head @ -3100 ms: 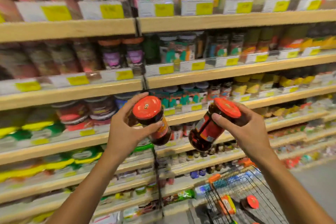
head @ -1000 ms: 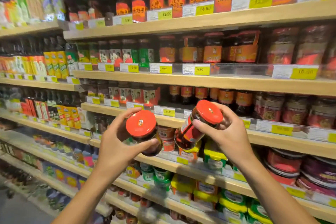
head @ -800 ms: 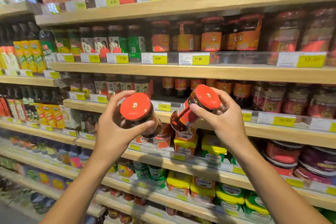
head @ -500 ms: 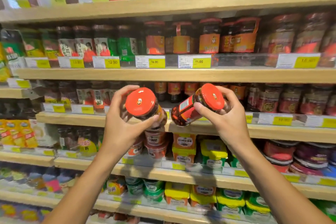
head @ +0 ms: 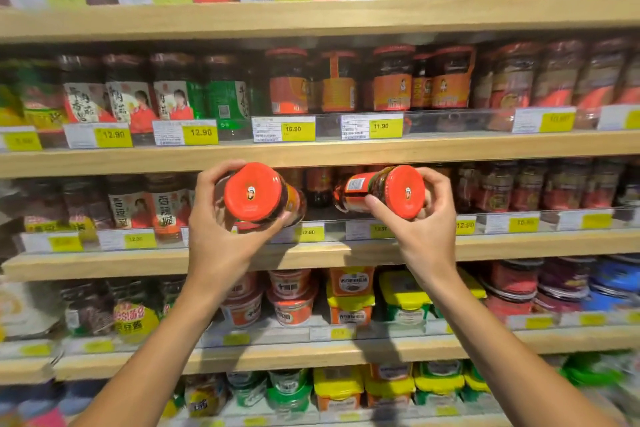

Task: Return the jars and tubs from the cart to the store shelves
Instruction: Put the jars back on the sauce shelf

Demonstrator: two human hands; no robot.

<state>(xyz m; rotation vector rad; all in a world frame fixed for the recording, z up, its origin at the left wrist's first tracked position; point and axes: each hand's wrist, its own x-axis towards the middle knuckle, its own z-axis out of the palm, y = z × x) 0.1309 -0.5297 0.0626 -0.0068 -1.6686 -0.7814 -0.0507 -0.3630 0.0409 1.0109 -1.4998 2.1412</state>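
I hold two glass jars of dark red sauce with orange-red lids, both tipped with their lids toward me. My left hand [head: 221, 239] grips the left jar [head: 254, 192] from below and behind. My right hand [head: 426, 232] grips the right jar [head: 384, 192] around its lid end, its label side facing left. Both jars hover in front of the third wooden shelf [head: 311, 253], just before a gap between rows of similar red-labelled jars [head: 318, 184]. The cart is out of view.
Wooden store shelves fill the view, packed with jars, tubs and yellow price tags. The shelf above [head: 311, 152] carries orange-labelled jars [head: 394, 80]. Below stand red and yellow-lidded tubs [head: 349, 298]. A clear plastic rail [head: 519, 218] fronts each shelf.
My view has swung from the cart and aisle to face these shelves head on. Both hands have carried the jars up and forward toward the third shelf, tipping them flatter.
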